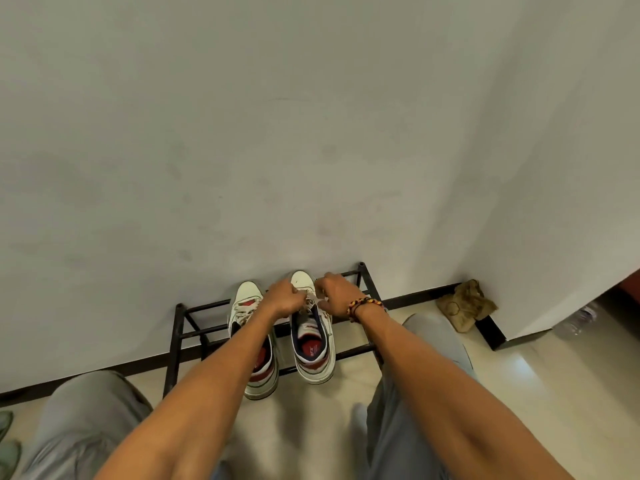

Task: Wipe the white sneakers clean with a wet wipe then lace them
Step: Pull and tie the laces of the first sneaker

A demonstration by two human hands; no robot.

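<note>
Two white sneakers with red and navy trim stand side by side on a low black metal rack (194,332), toes toward the wall. The left sneaker (247,306) is laced and partly covered by my left forearm. Over the right sneaker (313,344), both hands meet at the laces (311,302). My left hand (280,299) pinches the lace from the left with curled fingers. My right hand (336,292), with a beaded bracelet at the wrist, pinches the lace from the right. No wet wipe is in view.
A pale wall rises straight behind the rack, with a corner at the right. A crumpled tan cloth (465,308) lies on the floor by that corner. My knees in grey trousers (83,410) flank the rack. Green footwear (7,441) shows at the far left edge.
</note>
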